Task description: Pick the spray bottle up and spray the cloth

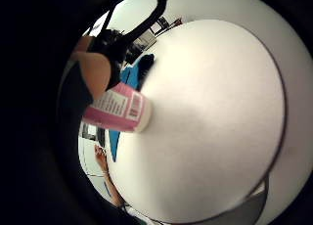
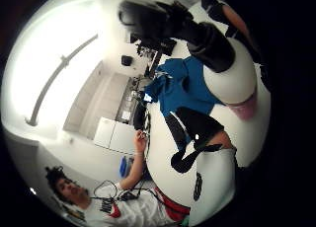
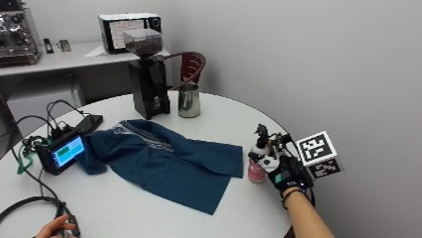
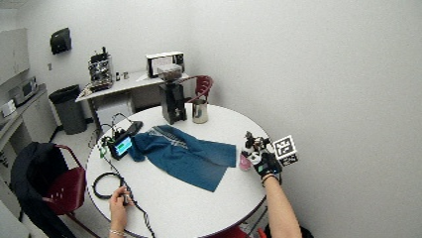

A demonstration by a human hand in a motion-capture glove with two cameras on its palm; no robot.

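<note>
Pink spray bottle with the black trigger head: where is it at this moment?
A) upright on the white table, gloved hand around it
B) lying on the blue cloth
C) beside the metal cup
A: the pink spray bottle stands on the white round table, gripped by the gloved right hand, apart from the blue cloth.

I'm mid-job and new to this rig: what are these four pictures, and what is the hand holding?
There is no robot here: a person works at a round white table. The gloved right hand has its grip around a spray bottle with a pink base, standing on the table near the edge. Two pictures come from outside cameras, one closer, one wider. The two round ones come from cameras on the palm; one shows the bottle's pink label close up. A blue cloth lies spread beside the bottle. Further back stand a black grinder and a metal jug; a small screen sits by the cloth.
</note>
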